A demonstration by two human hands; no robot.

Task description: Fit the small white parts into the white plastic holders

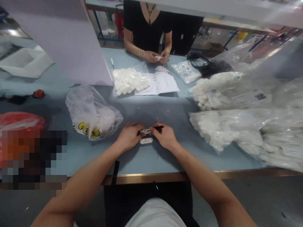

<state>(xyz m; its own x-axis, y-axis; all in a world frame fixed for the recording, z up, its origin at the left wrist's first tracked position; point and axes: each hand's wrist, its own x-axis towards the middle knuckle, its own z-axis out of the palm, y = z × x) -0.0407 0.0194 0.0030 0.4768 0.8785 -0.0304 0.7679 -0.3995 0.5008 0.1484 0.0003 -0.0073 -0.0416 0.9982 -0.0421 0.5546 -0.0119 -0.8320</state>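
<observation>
My left hand [129, 136] is closed on one end of a small white plastic piece with rows of tiny holes [145, 130]. In my right hand [165, 135] is a slim black pen-like tool [161, 127], its shaft showing above the fingers. The fingertips of that hand meet the right end of the held piece. A second white perforated piece [146, 141] lies on the blue-grey table just below, between both hands. The exact kind of tool and its tip cannot be made out.
A clear bag of small white parts [104, 121] stands on the left, and large bags of white parts [220, 129] fill the right. Across the table a person [148, 34] handles a small white piece behind papers [163, 83] and a bag [129, 80].
</observation>
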